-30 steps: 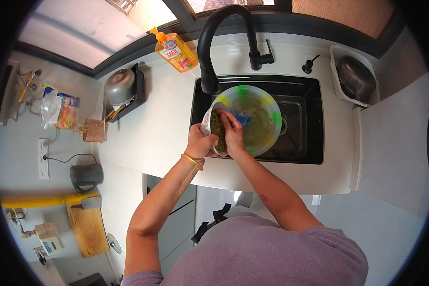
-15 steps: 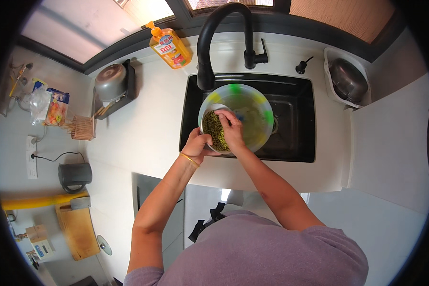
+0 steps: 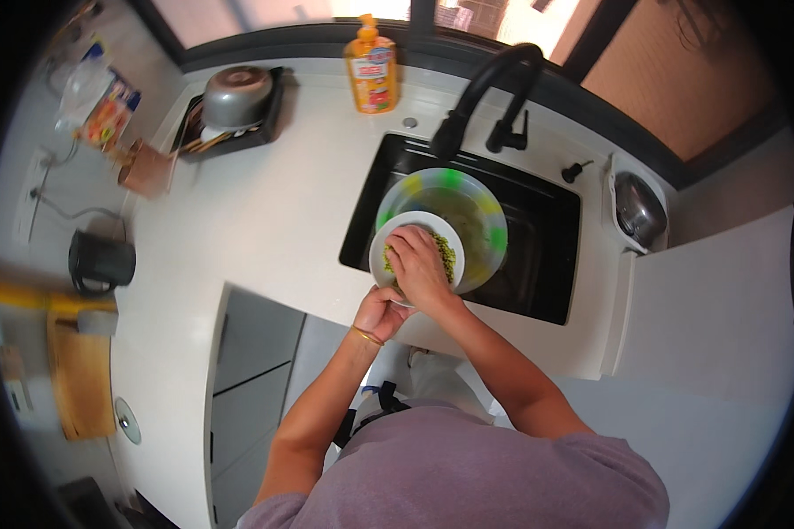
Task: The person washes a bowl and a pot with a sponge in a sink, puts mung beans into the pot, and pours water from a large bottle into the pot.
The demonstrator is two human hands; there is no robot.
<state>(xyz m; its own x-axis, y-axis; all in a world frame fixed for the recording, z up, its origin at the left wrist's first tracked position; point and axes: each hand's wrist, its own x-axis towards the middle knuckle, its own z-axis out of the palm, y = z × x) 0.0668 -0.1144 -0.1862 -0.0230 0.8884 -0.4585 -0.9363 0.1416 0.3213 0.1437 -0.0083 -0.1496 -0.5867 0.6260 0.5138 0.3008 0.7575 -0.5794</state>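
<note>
One black sink (image 3: 543,264); inside it, one translucent basin (image 3: 500,236) of cloudy water; over the sink's near-left edge, one white bowl (image 3: 378,263), gripped by the left hand's (image 3: 384,314) fingers; the right hand's (image 3: 420,271) fingers curl into its mung beans (image 3: 448,256), grip unclear.

From my station I see beans (image 3: 448,251) in the bowl (image 3: 378,263), which is over the near-left edge of the basin (image 3: 492,204); the basin stands in the sink (image 3: 540,256). Behind the sink is the faucet (image 3: 478,86), with the pump bottle (image 3: 372,78) to its left. Farther left, a pot (image 3: 238,97) rests on a tray (image 3: 187,130); right of the sink, a vessel (image 3: 637,212) sits in a tub (image 3: 611,201).
</note>
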